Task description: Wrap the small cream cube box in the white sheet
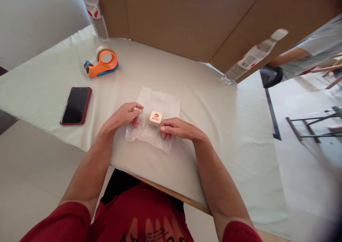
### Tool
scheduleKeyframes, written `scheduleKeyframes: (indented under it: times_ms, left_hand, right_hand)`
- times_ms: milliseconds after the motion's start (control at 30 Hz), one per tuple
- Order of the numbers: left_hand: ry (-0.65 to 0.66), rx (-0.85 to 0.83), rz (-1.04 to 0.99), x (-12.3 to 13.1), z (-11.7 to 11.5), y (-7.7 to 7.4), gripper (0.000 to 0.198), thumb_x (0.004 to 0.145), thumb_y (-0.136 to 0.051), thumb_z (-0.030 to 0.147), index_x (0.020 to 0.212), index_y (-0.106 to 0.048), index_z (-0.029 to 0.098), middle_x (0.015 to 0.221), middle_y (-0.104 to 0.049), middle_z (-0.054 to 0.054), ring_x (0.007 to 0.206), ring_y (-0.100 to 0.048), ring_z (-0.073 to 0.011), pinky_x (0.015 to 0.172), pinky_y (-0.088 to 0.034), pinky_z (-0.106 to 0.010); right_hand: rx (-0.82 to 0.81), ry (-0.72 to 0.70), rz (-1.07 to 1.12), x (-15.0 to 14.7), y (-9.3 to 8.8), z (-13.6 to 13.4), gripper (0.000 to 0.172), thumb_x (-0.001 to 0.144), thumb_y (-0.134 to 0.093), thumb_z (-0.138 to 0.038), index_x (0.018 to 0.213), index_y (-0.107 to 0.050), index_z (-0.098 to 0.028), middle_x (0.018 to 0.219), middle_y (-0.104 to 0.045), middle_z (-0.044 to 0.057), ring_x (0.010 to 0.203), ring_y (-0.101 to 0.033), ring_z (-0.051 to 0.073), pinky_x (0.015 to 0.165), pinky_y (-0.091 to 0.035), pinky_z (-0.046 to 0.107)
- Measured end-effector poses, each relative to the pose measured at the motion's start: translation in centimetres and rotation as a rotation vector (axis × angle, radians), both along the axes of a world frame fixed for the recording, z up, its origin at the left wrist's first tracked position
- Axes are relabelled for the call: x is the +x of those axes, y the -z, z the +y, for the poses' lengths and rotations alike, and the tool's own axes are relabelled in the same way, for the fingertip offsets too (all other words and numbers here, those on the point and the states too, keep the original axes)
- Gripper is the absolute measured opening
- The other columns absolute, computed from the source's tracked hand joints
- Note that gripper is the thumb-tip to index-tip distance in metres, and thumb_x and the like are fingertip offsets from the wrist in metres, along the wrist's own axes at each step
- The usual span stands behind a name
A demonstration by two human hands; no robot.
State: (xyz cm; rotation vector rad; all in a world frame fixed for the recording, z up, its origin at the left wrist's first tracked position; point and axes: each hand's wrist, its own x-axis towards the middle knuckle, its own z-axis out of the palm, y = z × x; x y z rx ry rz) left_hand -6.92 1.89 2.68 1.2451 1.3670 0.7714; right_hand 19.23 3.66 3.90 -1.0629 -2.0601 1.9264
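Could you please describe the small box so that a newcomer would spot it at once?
On the pale table, find the clear bubble wrap. The small box sits on it, between the left hand and the right hand. Unlike the transparent wrap, it is cream or pale gold, with red print on top.

There are two red-labelled clear plastic bottles [96,15] [249,59], one orange-and-blue tape dispenser [102,68], one black-screened, red-cased phone [76,105], one small square cream box [156,117] with red print, and one pale-cloth-covered surface [149,67]; how many sheets of clear bubble wrap [146,134] cannot be told.
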Motion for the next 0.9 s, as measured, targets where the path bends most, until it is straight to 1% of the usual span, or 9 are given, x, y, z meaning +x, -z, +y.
scheduleKeyframes:
  times_ms: [100,200,267,333,400,467,567,767,900]
  left_hand:
    - [-0.072,0.204,0.141,0.5,0.1,0.4,0.024,0.075,-0.061,0.025,0.096,-0.071,0.019,0.053,-0.058,0.003,0.049,-0.055,-0.0146,0.052,-0.041,-0.026]
    - [-0.1,0.465,0.237,1.2,0.2,0.9,0.033,0.07,-0.057,0.02,0.1,-0.071,0.019,0.078,-0.069,-0.001,0.073,-0.063,-0.0169,0.068,-0.049,-0.028]
    - [-0.011,0.543,0.277,1.5,0.1,1.4,0.045,0.068,-0.057,0.021,0.111,-0.07,0.019,0.109,-0.072,-0.007,0.1,-0.066,-0.0225,0.085,-0.053,-0.033]
    - [0.122,0.559,0.318,1.7,0.1,1.9,0.062,0.067,-0.058,0.022,0.129,-0.062,0.019,0.136,-0.063,-0.011,0.126,-0.058,-0.0284,0.105,-0.048,-0.041]
    - [0.247,0.534,0.371,1.8,0.2,2.6,0.076,0.068,-0.061,0.024,0.143,-0.052,0.018,0.152,-0.052,-0.015,0.142,-0.046,-0.033,0.118,-0.036,-0.049]
    - [0.325,0.514,0.44,1.9,0.2,3.0,0.082,0.069,-0.064,0.028,0.148,-0.045,0.017,0.157,-0.046,-0.018,0.149,-0.036,-0.0365,0.123,-0.029,-0.053]
    - [0.365,0.511,0.533,2.4,0.2,3.4,0.082,0.075,-0.068,0.038,0.15,-0.043,0.014,0.158,-0.043,-0.021,0.153,-0.028,-0.0395,0.124,-0.023,-0.056]
    - [0.327,0.546,0.754,4.2,-0.4,3.9,0.085,0.077,-0.073,0.056,0.147,-0.049,0.014,0.162,-0.036,-0.023,0.154,-0.023,-0.0435,0.124,-0.017,-0.057]
    - [0.292,0.585,0.82,4.9,-0.6,4.2,0.085,0.076,-0.072,0.061,0.145,-0.052,0.016,0.159,-0.04,-0.021,0.152,-0.026,-0.044,0.123,-0.017,-0.057]
  right_hand:
    - [0.128,0.114,-0.02,-0.2,0.1,0.1,0.033,0.089,-0.059,-0.045,0.069,-0.061,-0.02,0.063,-0.063,-0.002,0.059,-0.058,0.013,0.057,-0.047,0.025]
    - [0.359,0.371,-0.01,-0.3,-0.2,0.1,0.027,0.087,-0.062,-0.044,0.073,-0.061,-0.02,0.065,-0.061,-0.002,0.061,-0.056,0.013,0.06,-0.046,0.026]
    - [0.505,0.46,-0.006,-0.5,-0.1,0.0,0.028,0.08,-0.071,-0.045,0.091,-0.065,-0.021,0.089,-0.07,0.003,0.077,-0.063,0.017,0.069,-0.05,0.03]
    - [0.618,0.388,-0.013,-1.1,0.5,-0.3,0.048,0.073,-0.077,-0.045,0.114,-0.065,-0.023,0.12,-0.069,0.008,0.102,-0.066,0.024,0.083,-0.054,0.037]
    - [0.696,0.281,-0.05,-1.9,1.4,-0.6,0.06,0.073,-0.077,-0.041,0.128,-0.061,-0.025,0.135,-0.064,0.011,0.118,-0.062,0.03,0.096,-0.051,0.045]
    - [0.756,0.256,-0.105,-2.4,2.2,-0.7,0.055,0.077,-0.072,-0.034,0.13,-0.061,-0.025,0.134,-0.066,0.012,0.123,-0.061,0.032,0.104,-0.048,0.05]
    - [0.805,0.332,-0.142,-2.0,2.0,-0.4,0.047,0.079,-0.069,-0.031,0.125,-0.064,-0.022,0.129,-0.07,0.012,0.12,-0.064,0.031,0.106,-0.047,0.049]
    - [0.849,0.569,-0.17,3.2,0.1,1.4,0.046,0.074,-0.067,-0.026,0.121,-0.066,-0.022,0.125,-0.071,0.01,0.107,-0.067,0.028,0.094,-0.055,0.046]
    - [0.797,0.701,-0.28,7.1,2.3,1.7,0.049,0.072,-0.068,-0.032,0.119,-0.065,-0.02,0.121,-0.071,0.013,0.101,-0.068,0.029,0.092,-0.056,0.051]
